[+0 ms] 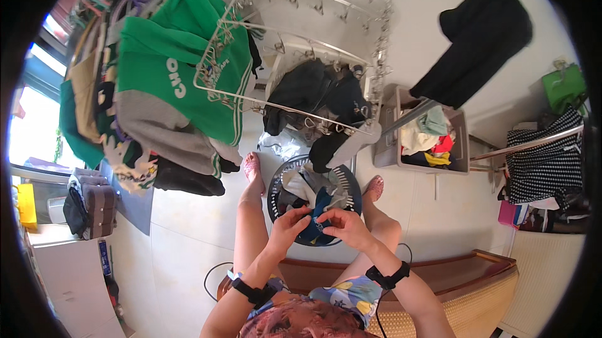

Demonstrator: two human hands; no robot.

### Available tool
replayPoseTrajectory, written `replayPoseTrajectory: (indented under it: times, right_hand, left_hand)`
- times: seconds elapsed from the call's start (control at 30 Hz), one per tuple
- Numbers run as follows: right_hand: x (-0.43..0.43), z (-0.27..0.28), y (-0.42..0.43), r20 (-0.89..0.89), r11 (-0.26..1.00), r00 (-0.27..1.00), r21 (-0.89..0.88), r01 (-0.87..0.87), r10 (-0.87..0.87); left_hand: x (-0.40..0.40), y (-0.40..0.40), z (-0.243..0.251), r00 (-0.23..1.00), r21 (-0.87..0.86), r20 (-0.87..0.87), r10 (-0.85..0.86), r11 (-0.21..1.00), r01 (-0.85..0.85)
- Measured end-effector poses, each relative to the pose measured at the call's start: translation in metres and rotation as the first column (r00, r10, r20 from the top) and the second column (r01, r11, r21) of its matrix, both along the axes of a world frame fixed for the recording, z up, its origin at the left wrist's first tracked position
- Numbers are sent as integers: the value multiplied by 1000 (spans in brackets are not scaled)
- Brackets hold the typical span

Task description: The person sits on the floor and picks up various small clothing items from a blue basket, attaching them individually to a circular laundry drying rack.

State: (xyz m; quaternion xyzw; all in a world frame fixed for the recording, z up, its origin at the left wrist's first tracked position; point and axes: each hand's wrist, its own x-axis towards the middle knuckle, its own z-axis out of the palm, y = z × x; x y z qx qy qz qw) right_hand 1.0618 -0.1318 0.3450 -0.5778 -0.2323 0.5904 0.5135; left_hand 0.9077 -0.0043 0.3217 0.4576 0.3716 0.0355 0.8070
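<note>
My left hand [293, 225] and my right hand [344, 226] pinch a dark blue sock [318, 225] with pale lettering between them, one hand on each side. They hold it above the near part of a round black laundry basket [353, 183], which stands on the floor between my feet. Inside the basket lie white, grey and dark garments [301, 183]. Beyond it hangs a metal clip rack [282, 105] with many small clips. A black sock [324, 150] and a grey sock [356, 145] hang from its near edge.
Hung clothes, among them a green and grey sweatshirt [188, 70], fill the left. Behind the rack is a white basket [277, 72] of dark clothes. A grey bin [423, 164] of clothes stands at right, near a metal pole with a black garment [475, 46]. A wooden bench [451, 286] is beneath me.
</note>
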Motion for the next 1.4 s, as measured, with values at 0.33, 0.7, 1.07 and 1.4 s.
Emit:
replayPoseTrajectory:
  times: [0.33, 0.7, 1.07, 1.4]
  right_hand:
    - [-13, 38, -37, 479, 998, 877, 62, 17, -44]
    - [-15, 90, -16, 246, 923, 911, 287, 258, -331]
    - [28, 213, 45, 643, 924, 708, 381, 35, -292]
    - [125, 244, 107, 894, 959, 378, 280, -54, -240]
  left_hand:
    - [-6, -15, 64, 921, -22, 218, 321, 946, -325]
    - [-9, -34, 115, 905, 177, 426, -19, 982, -63]
    - [18, 20, 153, 958, -99, 206, 199, 978, -182]
    - [74, 92, 89, 863, -155, 186, 469, 882, -446]
